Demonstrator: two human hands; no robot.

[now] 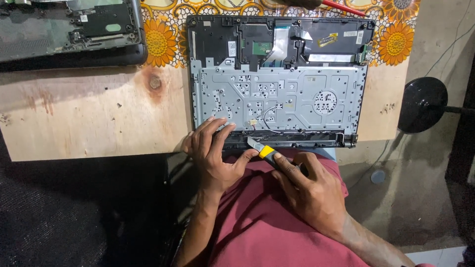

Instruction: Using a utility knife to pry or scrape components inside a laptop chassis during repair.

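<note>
A pale plywood counter (pixel 89 118) fills the upper half of the view, with a strip of yellow sunflower-patterned cloth (pixel 161 42) along its far edge. The biggest thing on it is an opened laptop base (pixel 279 81), lying flat at 12 o'clock from the hands, its bare grey metal plate facing up and dotted with small cut-outs, a black plastic section with a ribbon cable beyond that. Its near edge, a dark hinge strip, overhangs the counter's front at the person's lap. A second dark laptop shell (pixel 69 29) lies at 10 o'clock, well apart, half out of view. At 3 o'clock, off the counter, a round black stool seat (pixel 422 104) stands on the concrete floor. At the far edge, near 1 o'clock, a red-handled tool (pixel 341 7) lies on the cloth, only partly seen.

The person wears a dark red shirt (pixel 267 222). The left hand (pixel 213 151) rests on the laptop base's near left corner, fingers spread flat over the metal plate and hinge strip, its grip open and simply pressing down. The right hand (pixel 307 190), at 5 o'clock from that corner, has its grip closed round a utility knife (pixel 262 150) with a yellow slider and dark handle. The knife's grey tip points toward 10 o'clock and meets the dark hinge strip just beside the left thumb.
</note>
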